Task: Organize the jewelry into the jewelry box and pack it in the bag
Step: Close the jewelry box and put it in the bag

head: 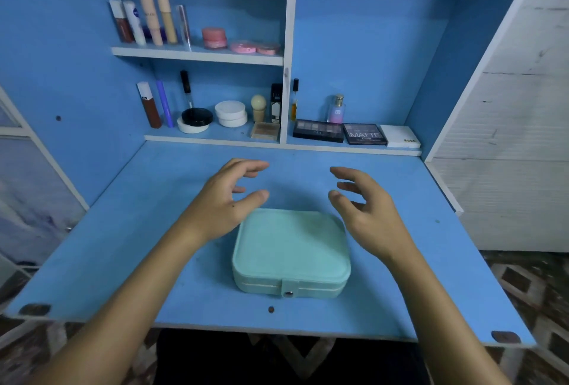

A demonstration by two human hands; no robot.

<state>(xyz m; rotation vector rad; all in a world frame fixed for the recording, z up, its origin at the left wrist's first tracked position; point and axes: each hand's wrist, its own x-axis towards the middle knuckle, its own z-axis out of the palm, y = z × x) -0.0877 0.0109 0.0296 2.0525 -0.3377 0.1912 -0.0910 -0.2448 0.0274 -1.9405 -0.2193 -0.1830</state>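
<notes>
Left to right across the frame. Upper left, on the top shelf (197, 55): noted a row of upright cosmetic tubes (144, 15), then pink round compacts (214, 37) toward the divider. Lower shelf, left compartment: recorded a brown-red tube (150, 106), a blue stick (164, 104), a black-lidded jar (197, 116) stacked on a white one, two stacked white round jars (231, 113), a beige sponge applicator (258, 107), a flat beige compact (265, 131). Right of the divider: observed a small amber vial (294, 104), a perfume bottle (336, 110) with a gold cap, a dark eyeshadow palette (318, 130), a palette marked MATTE (365, 134), a white box (400, 136).

Centre of frame, on the blue bench (123, 246): found the left hand (224, 200) raised above the bench, fingers spread and loosely curved, gripping nothing, thumb near the rear left corner of the jewelry box (291, 252); contact with the lid could not be told. Jewelry box: mint green, lid closed, front snap tab fastened, lying flat in the lower middle of the frame, near the bench's front edge. Right of it: found the right hand (366, 209) likewise raised, fingers spread and relaxed, empty, beside the box's rear right corner. Both forearms entered from the bottom edge of the frame.

Far right: noted a white panelled surface (517, 107); patterned floor (538, 292) lower right.
</notes>
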